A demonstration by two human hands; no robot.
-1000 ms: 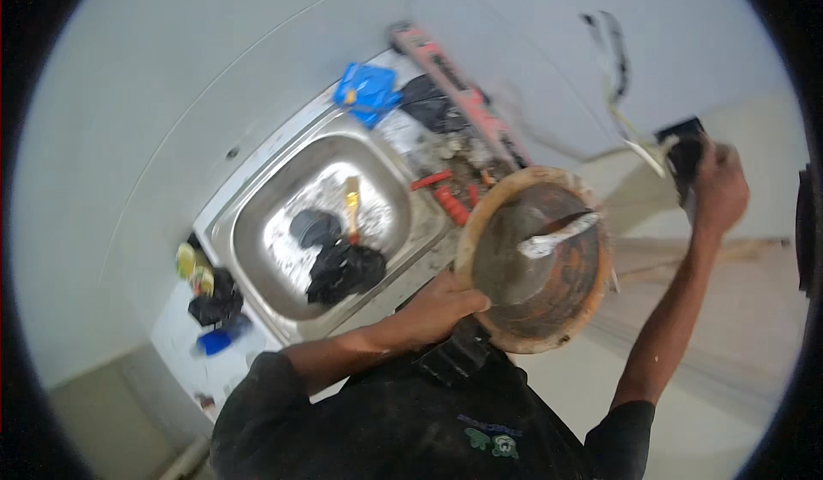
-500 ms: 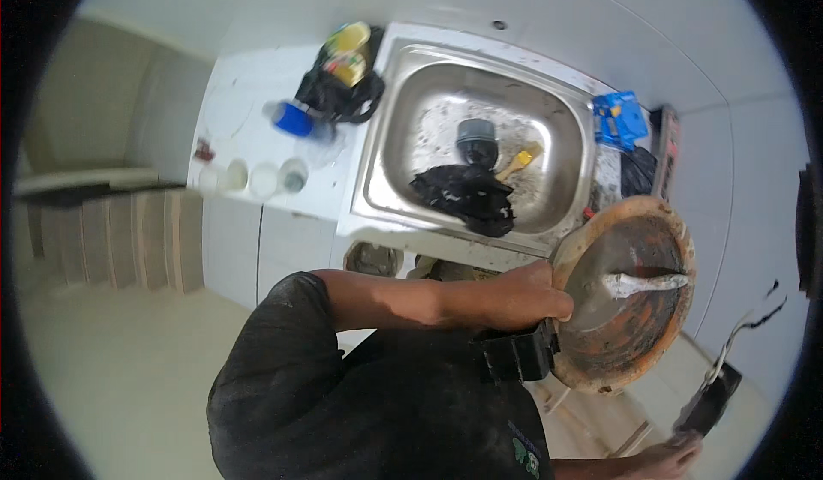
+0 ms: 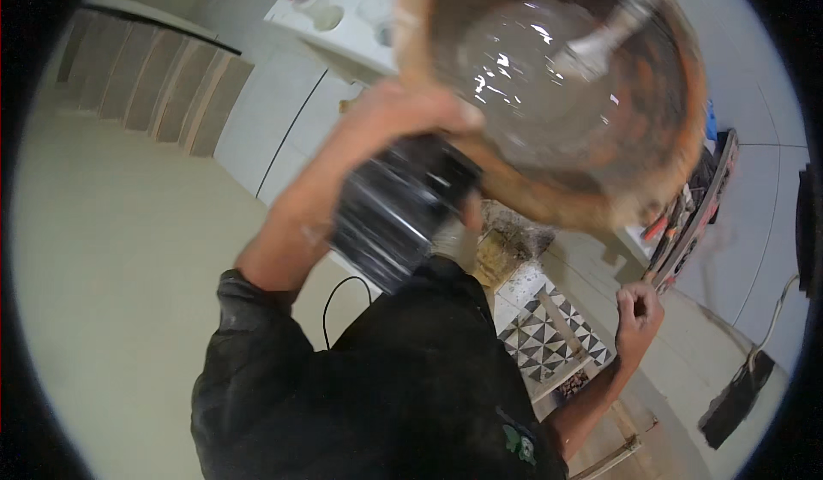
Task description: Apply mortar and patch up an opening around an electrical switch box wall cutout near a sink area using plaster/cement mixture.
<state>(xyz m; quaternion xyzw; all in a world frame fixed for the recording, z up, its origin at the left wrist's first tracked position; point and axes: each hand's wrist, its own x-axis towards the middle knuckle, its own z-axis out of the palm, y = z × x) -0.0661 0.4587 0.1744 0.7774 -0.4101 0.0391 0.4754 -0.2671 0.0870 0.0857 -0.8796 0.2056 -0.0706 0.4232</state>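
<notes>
A wide orange-brown basin (image 3: 651, 201) is raised in front of me, holding cloudy grey liquid. A pale, crusted brush (image 3: 591, 56) rests in it, its handle against the far right wall. My left hand (image 3: 403, 120) grips the basin's near left rim. A black box-shaped thing (image 3: 394, 210), blurred, is in the same hand, below the rim. My right hand (image 3: 639, 304) is apart from the basin, lower right, its fingers curled with nothing visible in them. It is nearest the end of a long, narrow tool (image 3: 694, 214).
Cups (image 3: 326, 15) stand on the white counter (image 3: 296, 17) at upper left. A wooden frame (image 3: 561, 381) stands over patterned tiles (image 3: 536, 334) at lower right. Wires run to a dark opening (image 3: 737, 403) in the right wall. Steps (image 3: 163, 77) lie at far left.
My left hand has lifted the basin up and across, so it now covers the sink. My right hand has come up and inward from beside the dark wall opening. My view has turned.
</notes>
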